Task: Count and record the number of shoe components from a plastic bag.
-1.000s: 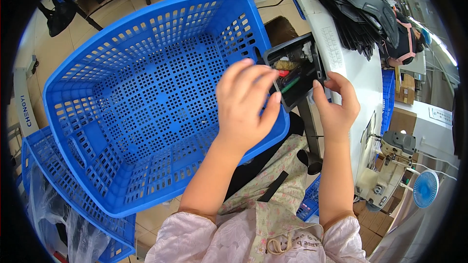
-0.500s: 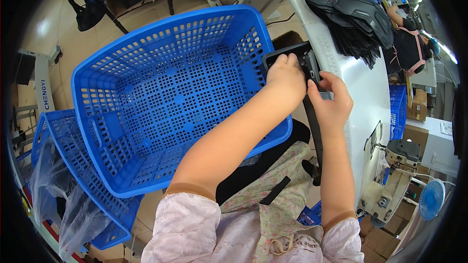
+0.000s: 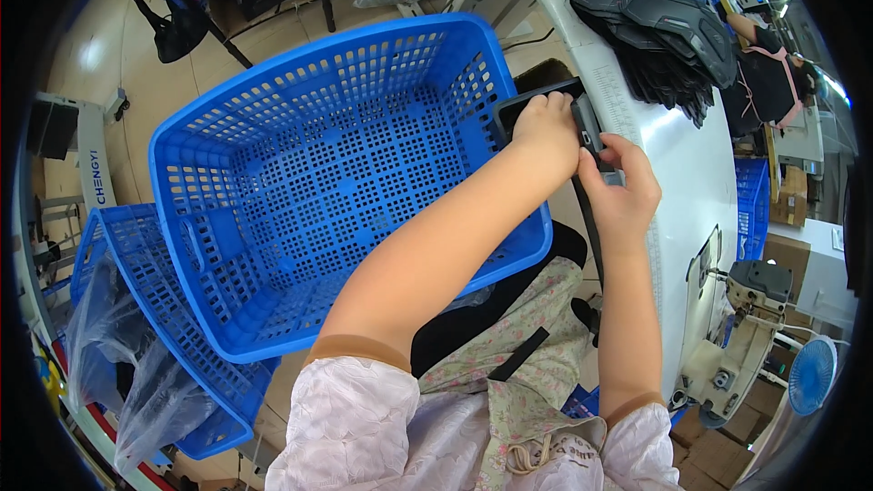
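Note:
My left hand (image 3: pixel 547 135) reaches across into a small black drawer (image 3: pixel 587 118) at the edge of the white table. Its fingers are bent down and pressed together inside, and the tips are hidden, so anything they hold cannot be made out. With thumb and fingers, my right hand (image 3: pixel 626 180) grips the near end of the drawer's front wall, which has a small slot in it. Left of the drawer stands a large blue plastic basket (image 3: pixel 318 50) with perforated sides and nothing inside.
On the white table (image 3: pixel 677 159) lies a stack of black moulded panels (image 3: pixel 650 23). A sewing machine (image 3: pixel 732 336) and a blue fan (image 3: pixel 812 375) are at the right. Another blue basket (image 3: pixel 173 309) with clear plastic leans at the left. A person (image 3: pixel 768 82) works beyond the table.
My left hand has shifted slightly within the drawer, and its fingers sit lower behind the front wall. My right hand keeps its grip. The whole view has moved a little.

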The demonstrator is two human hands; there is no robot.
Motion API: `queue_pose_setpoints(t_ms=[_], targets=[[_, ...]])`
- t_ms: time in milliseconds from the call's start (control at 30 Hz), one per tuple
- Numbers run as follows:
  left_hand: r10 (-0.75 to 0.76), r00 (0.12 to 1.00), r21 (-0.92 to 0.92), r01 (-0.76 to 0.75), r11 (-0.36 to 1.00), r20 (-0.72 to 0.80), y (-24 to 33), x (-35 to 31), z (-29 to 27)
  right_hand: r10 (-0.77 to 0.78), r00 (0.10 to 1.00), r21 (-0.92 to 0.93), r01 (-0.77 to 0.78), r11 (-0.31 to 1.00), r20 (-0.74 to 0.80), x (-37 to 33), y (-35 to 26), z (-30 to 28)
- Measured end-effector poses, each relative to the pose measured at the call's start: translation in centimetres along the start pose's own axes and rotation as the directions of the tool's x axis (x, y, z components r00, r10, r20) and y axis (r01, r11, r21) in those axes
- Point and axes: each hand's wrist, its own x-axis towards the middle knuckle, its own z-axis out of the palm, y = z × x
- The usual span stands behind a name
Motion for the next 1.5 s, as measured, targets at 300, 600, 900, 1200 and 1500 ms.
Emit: queue_pose_setpoints(t_ms=[300, 600, 900, 1200, 1500], targets=[[-0.098, 0.993, 0.077, 0.103, 0.992, -0.063, 0.8, 2.7, 2.2, 0.002, 1.000, 0.013, -0.001, 1.000, -0.025, 0.1, -0.5, -0.4], [-0.138, 0.979, -0.079, 0.127, 0.989, -0.152, 1.0, 2.8, 3.4, -0.017, 0.998, 0.009, 0.018, 1.000, -0.060, 0.0, -0.5, -0.7], [-0.073, 0.992, 0.141, 0.087, 0.986, -0.101, 1.2, 3.0, 2.9, 0.006, 0.997, 0.056, -0.001, 0.998, -0.083, 0.1, -0.2, -1.0], [0.072, 0.928, -0.217, -0.160, 0.963, -0.366, -0.6, 4.5, 7.0, -0.012, 0.995, 0.076, 0.019, 0.997, -0.099, 0.1, -0.2, -1.6], [0.106, 0.973, 0.344, -0.029, 0.939, -0.207, 1.3, 2.5, 2.3, -0.006, 0.993, 0.107, 0.019, 0.994, -0.121, 0.1, 0.0, -1.9]])
